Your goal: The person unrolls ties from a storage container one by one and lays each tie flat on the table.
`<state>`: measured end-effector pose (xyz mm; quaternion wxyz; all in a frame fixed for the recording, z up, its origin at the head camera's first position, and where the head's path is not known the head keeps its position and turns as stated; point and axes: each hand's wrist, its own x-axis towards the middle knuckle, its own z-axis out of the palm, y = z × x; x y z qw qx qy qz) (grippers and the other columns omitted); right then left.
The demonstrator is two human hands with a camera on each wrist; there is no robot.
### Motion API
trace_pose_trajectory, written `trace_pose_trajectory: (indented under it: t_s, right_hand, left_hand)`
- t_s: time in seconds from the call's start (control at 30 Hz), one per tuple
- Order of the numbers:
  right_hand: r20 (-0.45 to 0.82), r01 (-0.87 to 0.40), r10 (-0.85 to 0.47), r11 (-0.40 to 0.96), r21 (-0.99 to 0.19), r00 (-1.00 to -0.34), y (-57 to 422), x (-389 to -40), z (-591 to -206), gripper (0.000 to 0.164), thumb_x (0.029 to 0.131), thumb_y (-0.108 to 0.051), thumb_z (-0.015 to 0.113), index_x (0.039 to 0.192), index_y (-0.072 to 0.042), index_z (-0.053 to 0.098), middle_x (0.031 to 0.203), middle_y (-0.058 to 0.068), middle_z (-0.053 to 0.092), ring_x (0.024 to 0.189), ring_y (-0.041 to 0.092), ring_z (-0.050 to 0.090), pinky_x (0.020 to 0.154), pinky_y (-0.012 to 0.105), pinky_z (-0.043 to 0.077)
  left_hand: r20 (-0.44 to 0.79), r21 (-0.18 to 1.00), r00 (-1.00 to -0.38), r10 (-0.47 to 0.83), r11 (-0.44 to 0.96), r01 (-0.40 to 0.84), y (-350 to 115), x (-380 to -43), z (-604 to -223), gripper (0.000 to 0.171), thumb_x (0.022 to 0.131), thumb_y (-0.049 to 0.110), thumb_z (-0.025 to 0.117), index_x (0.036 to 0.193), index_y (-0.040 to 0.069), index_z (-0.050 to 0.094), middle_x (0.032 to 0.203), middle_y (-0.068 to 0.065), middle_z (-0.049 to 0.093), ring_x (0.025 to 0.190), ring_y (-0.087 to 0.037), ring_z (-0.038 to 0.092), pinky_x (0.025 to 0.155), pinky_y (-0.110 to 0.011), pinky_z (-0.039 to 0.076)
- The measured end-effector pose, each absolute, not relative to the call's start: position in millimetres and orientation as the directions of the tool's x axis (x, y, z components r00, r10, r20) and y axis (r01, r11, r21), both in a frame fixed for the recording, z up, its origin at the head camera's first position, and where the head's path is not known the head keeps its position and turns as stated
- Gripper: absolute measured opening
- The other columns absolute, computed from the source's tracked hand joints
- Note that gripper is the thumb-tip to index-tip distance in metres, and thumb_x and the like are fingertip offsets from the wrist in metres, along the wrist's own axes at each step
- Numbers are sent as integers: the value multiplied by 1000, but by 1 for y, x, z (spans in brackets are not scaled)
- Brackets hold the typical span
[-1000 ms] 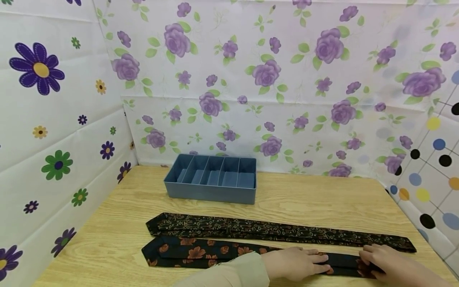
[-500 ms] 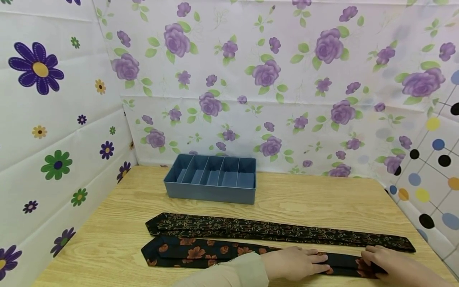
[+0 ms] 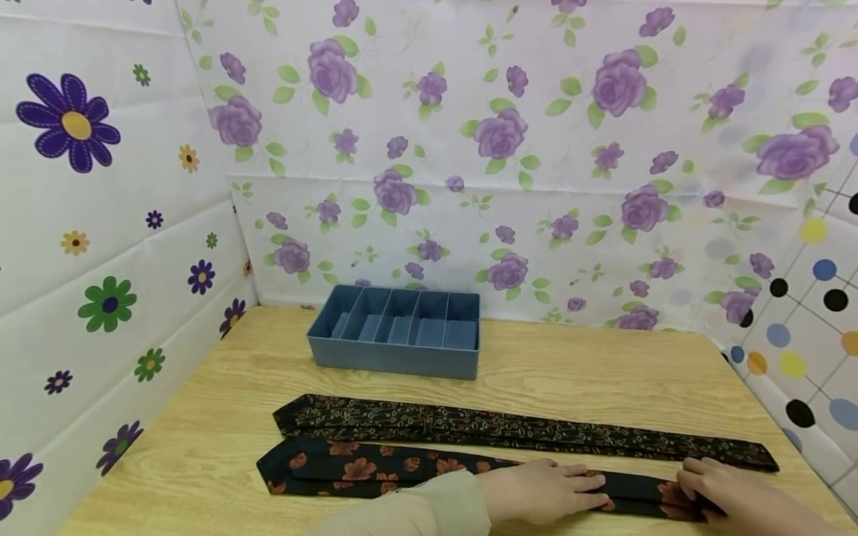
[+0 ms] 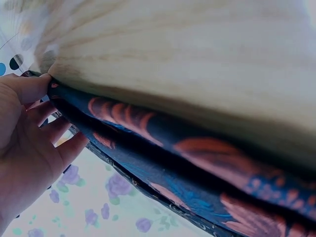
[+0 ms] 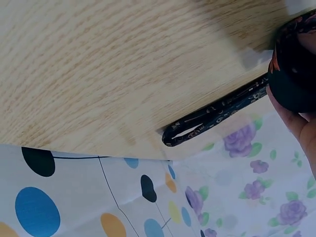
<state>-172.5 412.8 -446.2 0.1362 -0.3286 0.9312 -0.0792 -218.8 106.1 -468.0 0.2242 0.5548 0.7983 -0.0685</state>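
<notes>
A dark necktie with orange flowers lies lengthwise along the near part of the table, its wide pointed end to the left. My left hand rests on its narrower part with fingers fairly straight; in the left wrist view the thumb is at the tie's edge. My right hand curls its fingers round the right end, and a dark loop of the floral tie shows at that hand in the right wrist view. Just beyond lies a second, black necktie with a small gold pattern, untouched.
A blue-grey box with several compartments stands at the back of the wooden table. Floral cloth hangs behind and on the left, and dotted cloth on the right. The black tie's folded right end points toward the table's right edge.
The floral necktie has shifted slightly to the left, and my left hand with it. My right hand keeps its grip on the right end. The black tie and box stay put.
</notes>
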Motion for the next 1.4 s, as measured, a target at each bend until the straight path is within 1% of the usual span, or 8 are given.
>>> trace_pose_trajectory:
  t_s: [0.13, 0.43, 0.6, 0.73, 0.83, 0.97, 1.13, 1.4]
  right_hand:
    - [-167, -630, -664, 746, -215, -729, 414, -174, -448, 26, 81, -17, 72, 80, -26, 47, 77, -18, 34, 62, -5, 27, 50, 24, 24]
    - [-95, -706, -723, 689, -162, -684, 417, -176, -453, 30, 80, -10, 71, 80, -25, 45, 76, -17, 30, 62, -5, 21, 50, 23, 21]
    - [-108, -677, -694, 719, -156, -712, 421, -176, -453, 25, 82, -8, 68, 83, -24, 48, 76, -18, 34, 62, -4, 22, 50, 24, 21]
    - [-151, -631, -655, 754, -180, -740, 424, -177, -451, 17, 85, -22, 69, 85, -24, 52, 77, -20, 37, 61, -4, 26, 50, 22, 22]
    - [-170, -630, -657, 754, -188, -735, 427, -177, -452, 21, 81, -28, 73, 85, -24, 52, 77, -20, 38, 61, -5, 28, 49, 21, 23]
    - [-149, -642, -670, 741, -195, -727, 430, -177, -452, 26, 77, -16, 75, 83, -23, 51, 77, -20, 39, 61, -6, 28, 48, 21, 24]
    - [-162, -589, -628, 774, -230, -761, 436, -175, -452, 29, 76, -4, 72, 81, -23, 49, 75, -18, 37, 59, -5, 27, 48, 22, 23]
    - [-232, -535, -583, 810, -240, -779, 441, -175, -451, 27, 76, -16, 76, 82, -23, 50, 77, -17, 39, 60, -4, 30, 49, 23, 26]
  left_hand:
    - [-441, 130, -280, 853, 369, 920, 94, -208, -439, 56, 100, 38, 32, 150, 38, 5, 155, 22, -4, 142, 6, -1, 115, -17, 19]
    - [-423, 65, -275, 864, 331, 941, 88, -207, -437, 55, 101, 34, 31, 151, 35, 7, 156, 20, -2, 143, 4, 1, 115, -16, 19]
    - [-428, 72, -279, 860, 340, 938, 90, -209, -439, 56, 101, 36, 32, 151, 36, 6, 156, 20, -3, 143, 5, 0, 115, -15, 17]
    - [-424, 63, -279, 861, 335, 940, 90, -209, -440, 55, 101, 33, 31, 151, 36, 6, 156, 20, -3, 143, 5, 0, 114, -15, 18]
    - [-421, 60, -276, 864, 330, 942, 89, -208, -439, 55, 102, 29, 31, 151, 36, 7, 156, 20, -3, 143, 4, 1, 114, -16, 20]
    - [-423, 67, -274, 864, 331, 941, 90, -209, -439, 55, 102, 32, 32, 151, 36, 7, 156, 20, -3, 143, 4, 1, 114, -16, 20]
    - [-413, 77, -279, 867, 339, 938, 92, -209, -438, 54, 101, 35, 34, 151, 35, 13, 157, 19, 4, 143, 4, 6, 113, -14, 22]
    - [-370, 83, -295, 881, 348, 934, 97, -209, -437, 47, 102, 32, 36, 148, 33, 28, 155, 19, 15, 142, 3, 17, 111, -15, 28]
